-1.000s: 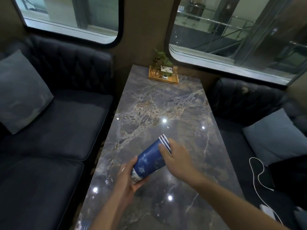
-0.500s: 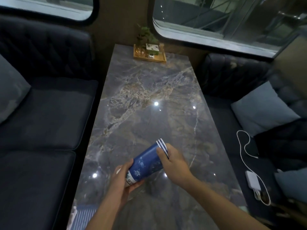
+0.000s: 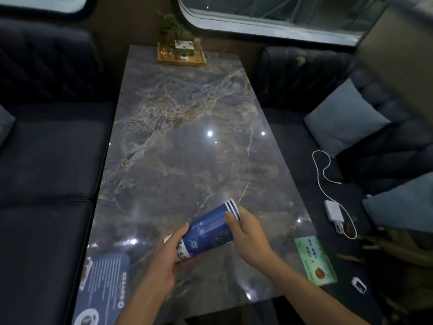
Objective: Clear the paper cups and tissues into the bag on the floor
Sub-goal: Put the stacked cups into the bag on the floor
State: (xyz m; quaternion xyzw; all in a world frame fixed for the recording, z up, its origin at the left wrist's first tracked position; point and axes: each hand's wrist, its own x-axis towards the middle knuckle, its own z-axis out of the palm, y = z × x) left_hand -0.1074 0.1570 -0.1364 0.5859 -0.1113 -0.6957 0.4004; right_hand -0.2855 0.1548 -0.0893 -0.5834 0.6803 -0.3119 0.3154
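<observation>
A: Since a moment ago the view has tipped down and nearer: the near end of the bench (image 3: 187, 146) is now in sight, with a blue leaflet (image 3: 105, 285) at its near left corner and a green card (image 3: 315, 259) at its near right edge. The hands keep the same hold on the cups.

B: And the big things around it?

A: A dark sofa (image 3: 46, 160) runs along the left of the marble-patterned bench, another dark sofa (image 3: 302, 76) along the right, with a pale blue cushion (image 3: 344, 118) leaning on its back. At the far end of the bench stands a wooden tray (image 3: 181, 61) carrying a small potted plant (image 3: 174, 29).

B: Where are the paper cups?

A: A blue stack of paper cups (image 3: 208, 231) lies tilted in the air just above the near middle of the bench, striped rim end up and to the right, base end down and to the left. The left hand (image 3: 164, 261) grips the base end, thumb curled over the side. The right hand (image 3: 248, 233) holds the rim end, thumb pressed on the blue wall.

B: Anything smaller?

A: On the right sofa seat lies a white charger (image 3: 334, 211) with a white cable (image 3: 324, 170) looping away from it. A small white object (image 3: 359, 285) lies near the green card; I cannot tell what it is.
</observation>
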